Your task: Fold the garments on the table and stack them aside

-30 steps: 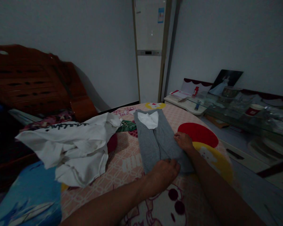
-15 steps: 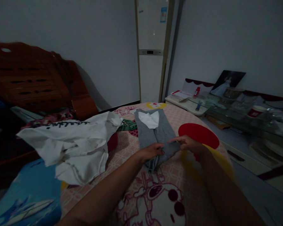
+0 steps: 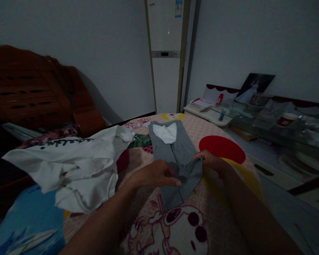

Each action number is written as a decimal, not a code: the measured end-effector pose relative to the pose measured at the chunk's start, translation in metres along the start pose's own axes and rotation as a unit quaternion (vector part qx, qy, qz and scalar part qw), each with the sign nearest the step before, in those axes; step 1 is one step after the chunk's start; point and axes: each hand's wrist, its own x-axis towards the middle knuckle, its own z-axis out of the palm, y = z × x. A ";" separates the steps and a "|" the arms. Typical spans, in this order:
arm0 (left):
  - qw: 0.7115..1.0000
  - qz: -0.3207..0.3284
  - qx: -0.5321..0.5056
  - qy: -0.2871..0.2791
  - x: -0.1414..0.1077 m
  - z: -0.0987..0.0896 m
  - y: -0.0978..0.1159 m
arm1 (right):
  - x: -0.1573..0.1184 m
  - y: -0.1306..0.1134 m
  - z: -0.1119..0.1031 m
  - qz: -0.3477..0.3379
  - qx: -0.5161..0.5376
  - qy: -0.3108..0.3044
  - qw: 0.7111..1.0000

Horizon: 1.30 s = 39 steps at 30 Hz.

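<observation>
A grey cardigan (image 3: 166,154) lies lengthwise on a round table covered with a patterned cloth (image 3: 146,216). White fabric (image 3: 166,134) shows in its V-shaped neck, and its ribbed hem points toward me. My right hand (image 3: 211,161) pinches the cardigan's right edge and lifts it slightly. Over the left side of the lower part hovers my left hand (image 3: 155,173), thumb apart from the bent fingers, with no cloth visible in its grasp. Left of the cardigan, a rumpled white garment (image 3: 93,166) with dark lettering lies spread out.
A green patterned cloth (image 3: 140,140) sits between the two garments. Blue printed fabric (image 3: 34,219) hangs at the front left. Behind it stands a wooden bench (image 3: 23,92). To the right, a glass-topped cabinet (image 3: 271,131) carries a paper cup (image 3: 286,119) and clutter.
My left hand has let go of the cardigan and moved left. The lower part, bunched up before, now lies flatter with its ribbed hem showing. My right hand still grips the edge.
</observation>
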 end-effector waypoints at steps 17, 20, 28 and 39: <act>0.989 0.008 0.126 0.080 0.003 -0.005 -0.011 | 0.011 0.005 0.002 -0.086 0.014 0.105 0.991; 0.955 -0.019 -0.158 0.248 0.016 -0.030 -0.044 | 0.027 0.009 0.002 -0.110 0.088 0.200 0.969; 0.834 -0.039 -0.447 0.321 0.042 -0.017 -0.066 | 0.053 0.019 0.007 -0.105 0.145 0.300 0.937; 0.859 0.078 -0.240 0.445 0.069 -0.074 -0.075 | 0.107 -0.014 -0.030 -0.165 -0.008 0.359 0.919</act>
